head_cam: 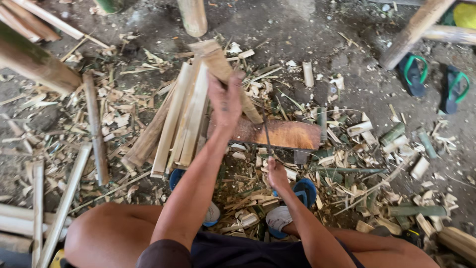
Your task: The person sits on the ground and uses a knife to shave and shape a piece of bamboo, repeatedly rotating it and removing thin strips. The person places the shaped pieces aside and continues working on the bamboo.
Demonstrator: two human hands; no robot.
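While we squat over wooden chopping block point(282, 133), left hand point(225, 101) wraps bamboo slat point(218, 62), tilting it onto block for support; right hand point(276, 171), grip closed on blade handle point(267, 141), edge near block; split slats point(181, 116) lean left of block.

You are working in soft, even daylight with no glare and only faint shadows under the bamboo slats point(183, 116) and your arms. Your left hand point(225, 101) is smeared by motion blur, as is the thin blade near your right hand point(275, 171). The wide lens bends the edges, and the corners lose sharpness.
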